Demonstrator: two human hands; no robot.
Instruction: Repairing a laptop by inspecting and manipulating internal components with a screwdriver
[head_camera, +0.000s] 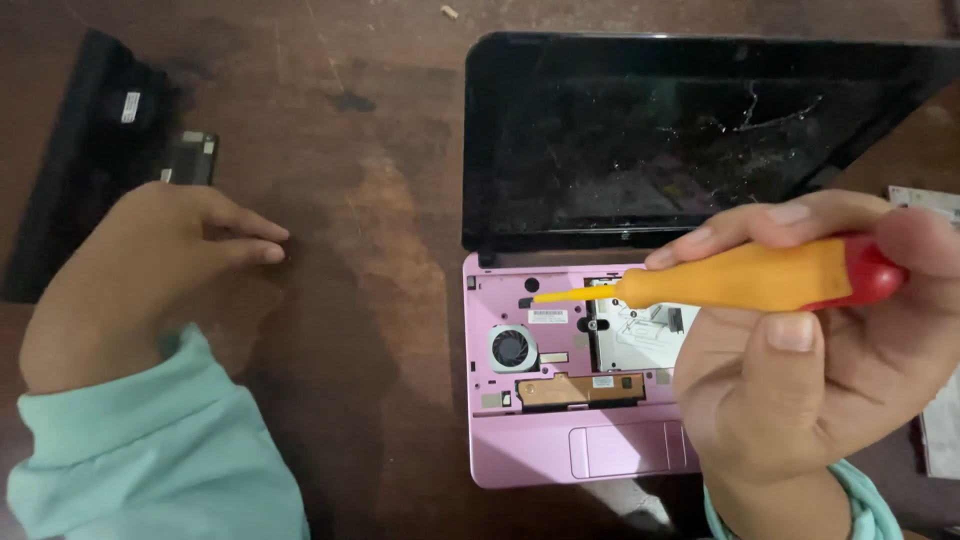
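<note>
Across the dark wooden table (380, 330), the widest bare stretch runs down the middle, from twelve to six o'clock, between the two hands. At nine o'clock the left hand (140, 270) rests on the wood, fingers loosely curled and grasping nothing; its mint-green sleeve (150, 460) reaches the lower edge. Just beyond it, at ten o'clock, lies a flat black panel (90, 160) carrying a small white rectangular label, with a small dark part just beside its right edge.

At three o'clock the right hand (800, 370) is clenched round a screwdriver (740, 280) with an orange and red handle, lying nearly level, its tip pointing toward nine o'clock over the pink laptop (560, 440). That laptop sits at four o'clock, keyboard cover off, its black cracked screen (690, 140) folded back toward one o'clock. Inside the open pink shell show a round grey fan (512, 348), a white rectangular sticker (547, 316) above it, and a brown strip (580, 388) lower down. White paper (940, 430) touches the right edge.
</note>
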